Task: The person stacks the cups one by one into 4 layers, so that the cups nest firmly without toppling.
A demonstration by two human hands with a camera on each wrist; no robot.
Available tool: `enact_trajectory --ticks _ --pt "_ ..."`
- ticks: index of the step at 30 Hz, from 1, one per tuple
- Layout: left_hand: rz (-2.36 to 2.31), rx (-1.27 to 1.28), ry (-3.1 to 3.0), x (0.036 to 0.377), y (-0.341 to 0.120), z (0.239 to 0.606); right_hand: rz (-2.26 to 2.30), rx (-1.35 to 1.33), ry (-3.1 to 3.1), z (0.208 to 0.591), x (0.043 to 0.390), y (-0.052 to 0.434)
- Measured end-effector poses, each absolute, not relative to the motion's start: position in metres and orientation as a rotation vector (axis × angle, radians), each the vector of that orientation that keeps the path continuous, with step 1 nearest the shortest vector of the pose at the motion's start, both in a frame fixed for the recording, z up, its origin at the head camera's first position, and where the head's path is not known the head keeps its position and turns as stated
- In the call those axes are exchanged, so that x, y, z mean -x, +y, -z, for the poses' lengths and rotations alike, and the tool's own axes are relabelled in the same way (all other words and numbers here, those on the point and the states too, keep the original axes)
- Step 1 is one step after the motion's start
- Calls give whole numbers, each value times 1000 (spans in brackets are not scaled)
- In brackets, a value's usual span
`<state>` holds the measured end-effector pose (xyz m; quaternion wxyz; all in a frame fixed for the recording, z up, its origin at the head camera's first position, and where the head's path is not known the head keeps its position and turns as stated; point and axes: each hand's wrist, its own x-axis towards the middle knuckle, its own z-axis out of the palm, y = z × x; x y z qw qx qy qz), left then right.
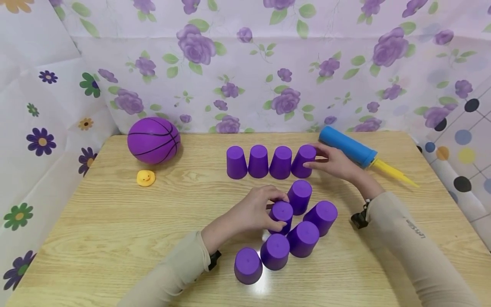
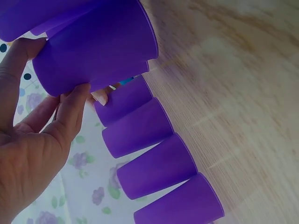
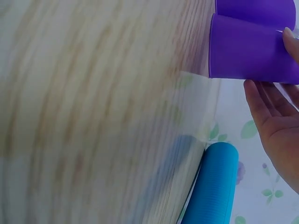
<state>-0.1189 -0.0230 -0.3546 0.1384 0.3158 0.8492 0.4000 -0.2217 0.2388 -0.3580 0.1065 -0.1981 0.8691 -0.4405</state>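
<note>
Ten smooth purple cups stand mouth-down on the desk [image 1: 184, 217], flat bases uppermost. Four form a straight row at the back; its rightmost cup [image 1: 301, 164] is gripped by the right fingers [image 1: 323, 150]. Nearer, four more make a slanting line, the leftmost [image 1: 248, 265] closest. Between lie two others: the left fingers [image 1: 274, 193] hold the left cup [image 1: 282, 212].
</note>
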Motion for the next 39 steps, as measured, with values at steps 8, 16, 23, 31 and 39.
enact_trajectory --ticks 8,16,23,31,39 --pt "-1134 -902 2474 117 -23 354 1293 581 2562 355 217 240" --pt "-1101 -945 2503 116 -23 354 1330 566 2540 374 227 246" --pt "-1105 -934 2500 113 -24 352 1359 600 2549 370 219 244" --pt "-1203 -922 2466 114 -24 355 1377 817 2971 339 180 234" --pt "-1281 -888 2434 114 -26 358 1387 1023 2987 350 162 244"
